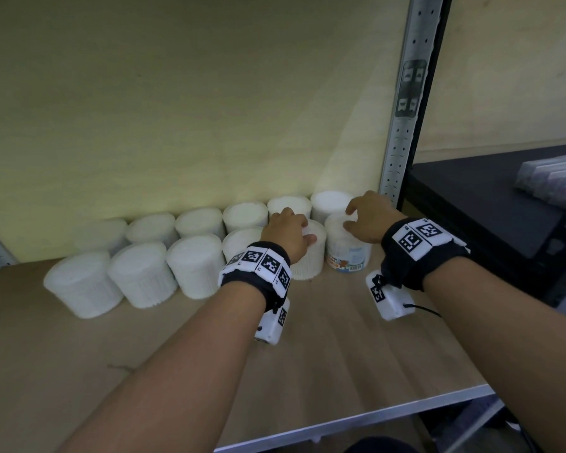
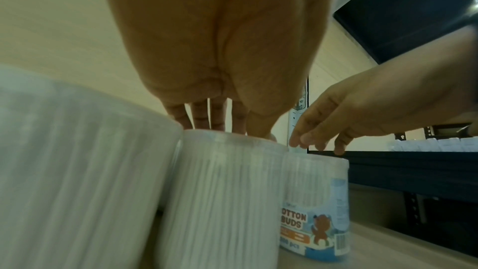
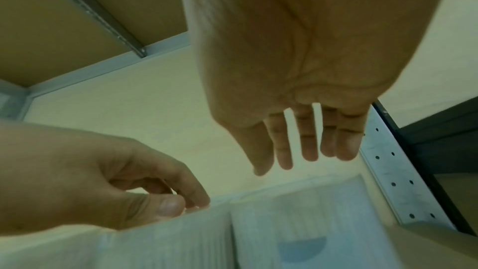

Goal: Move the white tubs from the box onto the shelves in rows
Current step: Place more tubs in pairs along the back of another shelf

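Left hand (image 1: 286, 230) clasps ribbed white plastic tub (image 1: 311, 261) from above; right hand (image 1: 368, 220) poised slack-fingered over labelled white tub (image 1: 347, 253) beside grey perforated steel upright (image 1: 402, 132). Advise seating both flush in row.

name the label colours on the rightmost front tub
Label is blue with orange lettering; clearest in left wrist view.

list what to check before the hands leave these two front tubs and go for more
1. Plain tub stands in the front row, left hand gripping its top: ok.
2. Right hand clear of the labelled tub, fingers relaxed just above it: ok.
3. Labelled tub upright on the shelf, label facing out: ok.
4. Bare shelf in front for a third row: ok.
5. Box with more tubs: cannot tell, not in view.
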Motion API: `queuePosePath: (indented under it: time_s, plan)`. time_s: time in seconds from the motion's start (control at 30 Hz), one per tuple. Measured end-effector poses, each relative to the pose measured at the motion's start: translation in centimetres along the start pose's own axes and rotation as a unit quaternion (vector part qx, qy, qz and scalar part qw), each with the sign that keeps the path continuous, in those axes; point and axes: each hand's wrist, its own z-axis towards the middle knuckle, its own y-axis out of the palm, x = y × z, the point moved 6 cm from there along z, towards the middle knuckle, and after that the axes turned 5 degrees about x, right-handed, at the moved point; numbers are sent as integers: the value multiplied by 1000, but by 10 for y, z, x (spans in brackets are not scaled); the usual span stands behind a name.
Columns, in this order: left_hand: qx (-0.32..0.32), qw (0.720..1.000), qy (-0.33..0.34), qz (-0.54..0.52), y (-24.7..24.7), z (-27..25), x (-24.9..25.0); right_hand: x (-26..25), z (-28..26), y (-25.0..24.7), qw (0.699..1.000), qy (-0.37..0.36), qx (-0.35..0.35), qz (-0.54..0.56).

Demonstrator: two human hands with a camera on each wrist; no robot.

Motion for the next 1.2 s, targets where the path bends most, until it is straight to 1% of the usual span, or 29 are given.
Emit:
queuePosePath:
  time_s: [0.03,0.1,0.17,0.4,0.53,0.57,0.67,0.7,0.83,0.97,1.2]
  plan:
    - [0,1000,0,0,0,0,0,1,1,1,1000,11,3,-20]
    - [-1,1000,0,2,0,0,0,2,2,7,998,30,-14,-50]
    - [-2,1000,1,3,0,0,0,0,3,12,997,34,-27,-62]
    - [-4,1000,2,5,1,0,-1,-4,1,4,997,5,-31,-70]
    - [-3,1000,1,2,1,0,0,-2,0,1,998,-1,-51,-40]
    - [-4,1000,1,2,1,0,0,-2,1,1,998,3,-45,-32]
    - [-4,1000,2,2,1,0,0,-3,6,-1,1000,18,10,-22]
    - [-3,1000,1,3,1,0,-1,-4,7,1,999,26,18,-22]
    - [-1,1000,1,3,1,-1,0,-7,7,13,999,43,-11,-27]
    - [-2,1000,2,8,0,0,0,-9,9,12,999,35,-7,-30]
    - [-4,1000,3,10,0,-1,1,-6,4,3,999,-1,-39,-32]
